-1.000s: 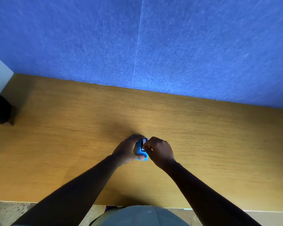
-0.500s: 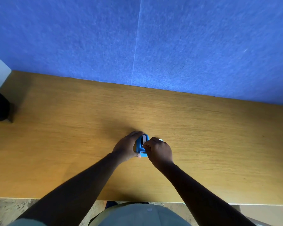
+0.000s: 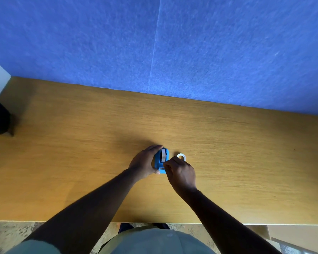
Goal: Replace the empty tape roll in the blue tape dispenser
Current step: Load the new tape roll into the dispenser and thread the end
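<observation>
Comparing with a moment ago, I see a small white ring [image 3: 181, 156] now lying bare on the tabletop [image 3: 246, 162], just beside the blue tape dispenser [image 3: 161, 160] at frame centre. My left hand [image 3: 145, 163] wraps the dispenser; my right hand [image 3: 180, 171] pinches at its near end, what it holds I cannot tell. A whitish roll sits inside, so I judge only threading remains.

The blue tape dispenser [image 3: 161, 160] stands upright near the middle of the wooden desk [image 3: 246, 153], well in from both the back and front edges. A pale roll of tape [image 3: 163, 155] sits in its top slot. Just to its right a small white empty ring [image 3: 181, 156] lies flat on the wood.
</observation>
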`<state>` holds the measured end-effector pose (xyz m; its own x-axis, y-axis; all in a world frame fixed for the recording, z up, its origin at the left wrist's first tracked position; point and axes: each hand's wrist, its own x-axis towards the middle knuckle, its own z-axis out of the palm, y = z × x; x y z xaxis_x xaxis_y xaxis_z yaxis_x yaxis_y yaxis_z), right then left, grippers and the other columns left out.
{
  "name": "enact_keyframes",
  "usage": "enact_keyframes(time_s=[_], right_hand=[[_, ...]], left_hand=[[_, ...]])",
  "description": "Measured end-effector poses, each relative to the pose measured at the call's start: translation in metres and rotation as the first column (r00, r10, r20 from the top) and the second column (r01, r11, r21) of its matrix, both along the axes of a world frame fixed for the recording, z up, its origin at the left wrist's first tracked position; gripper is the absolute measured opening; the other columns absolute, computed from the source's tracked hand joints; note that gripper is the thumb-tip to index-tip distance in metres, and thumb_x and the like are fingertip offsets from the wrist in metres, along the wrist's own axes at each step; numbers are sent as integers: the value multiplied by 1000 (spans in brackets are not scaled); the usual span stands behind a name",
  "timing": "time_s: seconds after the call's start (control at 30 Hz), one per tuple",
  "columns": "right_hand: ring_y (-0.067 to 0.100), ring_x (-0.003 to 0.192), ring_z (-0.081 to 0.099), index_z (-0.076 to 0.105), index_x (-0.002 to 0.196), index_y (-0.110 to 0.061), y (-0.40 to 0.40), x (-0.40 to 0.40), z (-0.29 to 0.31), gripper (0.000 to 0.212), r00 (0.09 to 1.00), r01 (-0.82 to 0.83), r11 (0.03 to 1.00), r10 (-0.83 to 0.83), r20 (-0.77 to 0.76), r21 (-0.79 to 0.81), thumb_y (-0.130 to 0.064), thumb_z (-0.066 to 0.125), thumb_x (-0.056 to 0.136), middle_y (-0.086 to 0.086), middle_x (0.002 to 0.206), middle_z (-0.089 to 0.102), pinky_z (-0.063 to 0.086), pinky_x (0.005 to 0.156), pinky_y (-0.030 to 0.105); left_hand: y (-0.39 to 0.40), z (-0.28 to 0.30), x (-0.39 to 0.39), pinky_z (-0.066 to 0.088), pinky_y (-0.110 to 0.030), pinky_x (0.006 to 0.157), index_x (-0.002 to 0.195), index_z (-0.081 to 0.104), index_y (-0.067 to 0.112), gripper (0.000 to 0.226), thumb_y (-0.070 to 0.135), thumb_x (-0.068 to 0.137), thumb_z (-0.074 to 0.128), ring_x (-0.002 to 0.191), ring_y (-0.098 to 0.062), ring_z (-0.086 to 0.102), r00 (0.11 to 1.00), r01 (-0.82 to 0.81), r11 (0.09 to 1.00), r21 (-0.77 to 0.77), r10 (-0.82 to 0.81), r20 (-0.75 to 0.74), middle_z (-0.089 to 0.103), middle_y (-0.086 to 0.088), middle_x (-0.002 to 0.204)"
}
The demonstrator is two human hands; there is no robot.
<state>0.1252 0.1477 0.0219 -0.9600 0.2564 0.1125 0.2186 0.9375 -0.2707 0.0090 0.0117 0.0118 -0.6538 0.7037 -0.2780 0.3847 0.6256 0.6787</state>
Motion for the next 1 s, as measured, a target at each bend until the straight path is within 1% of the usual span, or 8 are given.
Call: enact_keyframes(time_s=[0.07,0.2,0.33,0.47,0.57,0.7,0.9,1.0], right_hand=[[17,57,59,71,74,-20,-2,2,-1,16,1000,11,1000,-12,-26,-3,-10,76,85,-4,72,66,40,44,27],[17,61,61,70,78,-20,-6,8,-6,13,999,25,1000,-25,-35,3,-13,71,89,-4,78,67,45,44,30],[17,61,61,70,79,-19,-8,12,-7,13,999,8,1000,-7,-48,15,-11,74,88,-3,77,66,39,47,25],[18,62,63,72,81,-19,-8,14,-8,11,997,16,1000,-16,-81,1,-10,77,86,-3,78,69,46,46,28],[16,65,65,74,83,-20,-9,17,-9,9,997,8,1000,-9,-70,-1,-13,79,85,-4,80,71,48,47,28],[17,65,65,73,84,-21,-12,20,-12,9,998,9,1000,-10,-64,-10,-13,77,86,-4,80,71,49,46,30],[16,64,64,72,82,-21,-12,21,-14,10,998,13,1000,-12,-68,1,-14,79,86,-5,78,69,45,46,27],[15,66,64,74,84,-22,-12,22,-16,8,998,8,1000,-8,-59,-4,-15,77,87,-5,79,70,47,47,28]], left_hand=[[0,0,-1,40,-37,117,157,32,26,113,19,63,95,146,-16,39,1000,5,1000,2,-5,-2,39,8,160],[1,1,-2,39,-37,117,156,33,24,112,17,63,95,146,-16,39,1000,9,1000,4,-9,-1,40,7,160],[1,1,-2,39,-38,118,157,33,24,112,16,64,95,147,-16,38,1000,13,1000,1,-13,8,40,6,160],[0,0,-2,38,-37,119,157,32,25,113,17,64,94,147,-16,37,1000,11,1000,-3,-11,12,39,6,161],[0,1,-1,38,-39,119,158,30,26,113,16,65,94,148,-16,36,1000,4,1000,-7,-3,15,38,7,162],[0,1,-1,38,-40,119,157,31,25,112,16,65,94,148,-16,36,1000,1,1000,-3,-1,15,38,6,161],[0,0,0,37,-40,120,158,30,25,113,14,65,93,149,-17,35,1000,-5,1000,-4,5,19,38,6,162],[0,-1,0,38,-41,120,158,29,26,113,15,65,93,149,-17,35,1000,-7,1000,-3,7,19,38,6,161]])
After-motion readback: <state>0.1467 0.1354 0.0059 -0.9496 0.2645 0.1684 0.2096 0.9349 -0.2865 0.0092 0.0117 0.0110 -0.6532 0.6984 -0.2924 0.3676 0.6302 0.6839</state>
